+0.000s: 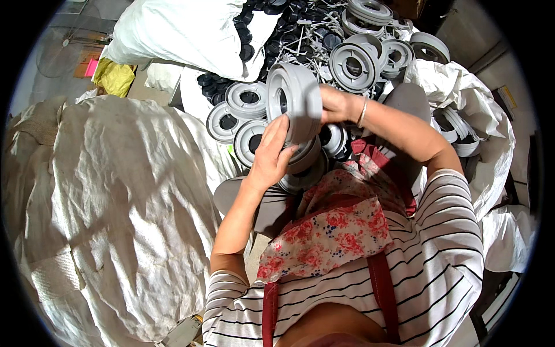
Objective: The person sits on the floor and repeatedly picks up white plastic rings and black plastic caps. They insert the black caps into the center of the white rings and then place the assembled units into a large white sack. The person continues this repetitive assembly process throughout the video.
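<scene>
Grey round moulded-plastic ring w/ a hollow centre (295, 101) was held up on edge, open face turned toward the person's left, prob. so the face and rim could be looked over. It sat above the lap, between both hands, lifted clear of the short stack of same grey rings (303, 165) just below it.

Left hand (270, 155) came up from below, fingers spread flat against the ring's lower left face; thumb side hidden, so pressing/supporting rather than a clear wrap. Right hand (334, 105) was closed on the opposite rim, from the right, w/ a thin bangle (363, 113) at the wrist. So: ring pinched between 2 hands, neither hand free.

The stack below rested at the lap edge on the floral-print cloth (335, 228), close enough that the ring only needed a short lift.

Further out: 3 more loose grey rings (245, 110) lay face-up just left of the held one, touching or overlapping each other. Behind, a heap of grey rings and small black round caps (277, 23) w/ white plastic sprue bits spilled from a white woven sack (173, 32). Big white woven sack (115, 202) filled the left; another white sack (480, 115) w/ ring parts sat right.
</scene>
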`<state>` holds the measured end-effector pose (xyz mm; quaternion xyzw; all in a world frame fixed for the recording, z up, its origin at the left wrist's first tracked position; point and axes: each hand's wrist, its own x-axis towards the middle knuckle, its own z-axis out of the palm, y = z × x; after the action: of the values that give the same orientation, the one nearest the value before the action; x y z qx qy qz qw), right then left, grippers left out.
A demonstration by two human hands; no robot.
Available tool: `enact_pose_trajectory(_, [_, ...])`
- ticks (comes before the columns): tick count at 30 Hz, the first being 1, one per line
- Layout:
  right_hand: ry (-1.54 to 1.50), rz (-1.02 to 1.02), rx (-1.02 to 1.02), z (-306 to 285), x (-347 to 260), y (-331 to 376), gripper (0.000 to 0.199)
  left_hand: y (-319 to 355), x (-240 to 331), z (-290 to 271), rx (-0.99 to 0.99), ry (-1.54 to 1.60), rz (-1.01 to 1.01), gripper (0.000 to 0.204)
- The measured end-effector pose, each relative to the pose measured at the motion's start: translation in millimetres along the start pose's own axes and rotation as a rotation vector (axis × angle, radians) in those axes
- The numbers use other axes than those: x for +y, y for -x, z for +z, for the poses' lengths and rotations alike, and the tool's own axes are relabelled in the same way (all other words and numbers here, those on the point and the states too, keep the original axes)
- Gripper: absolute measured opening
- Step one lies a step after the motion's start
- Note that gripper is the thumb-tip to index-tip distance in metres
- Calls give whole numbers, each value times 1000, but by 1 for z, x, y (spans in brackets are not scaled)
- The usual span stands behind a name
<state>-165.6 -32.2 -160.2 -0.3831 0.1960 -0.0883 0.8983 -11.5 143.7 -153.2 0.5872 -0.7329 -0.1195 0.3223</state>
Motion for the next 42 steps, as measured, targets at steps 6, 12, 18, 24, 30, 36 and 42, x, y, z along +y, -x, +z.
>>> enact_pose_trajectory(6, [1991,-4,769,-92,-71,-22,53,7,-36,-8,-303,-88,-228,57])
enact_pose_trajectory(12, [1899,21,733,-171,-83,-22,49,-36,-27,-14,-243,-8,-251,60])
enact_pose_trajectory(18, [1414,11,227,-106,-106,-54,65,-95,-29,6,-61,-401,207,69])
enact_pose_trajectory(24, [2010,-48,626,-197,-86,-135,39,-111,-61,5,120,107,-224,59])
enact_pose_trajectory(30, [1891,91,899,-243,-68,-159,29,-107,-71,-20,403,755,-702,49])
enact_pose_trajectory(36, [1535,-449,633,-176,-103,-132,26,-114,-63,-17,533,1278,-710,42])
enact_pose_trajectory(42, [1281,-509,329,-45,-87,-49,32,-111,-25,3,439,1442,-596,60])
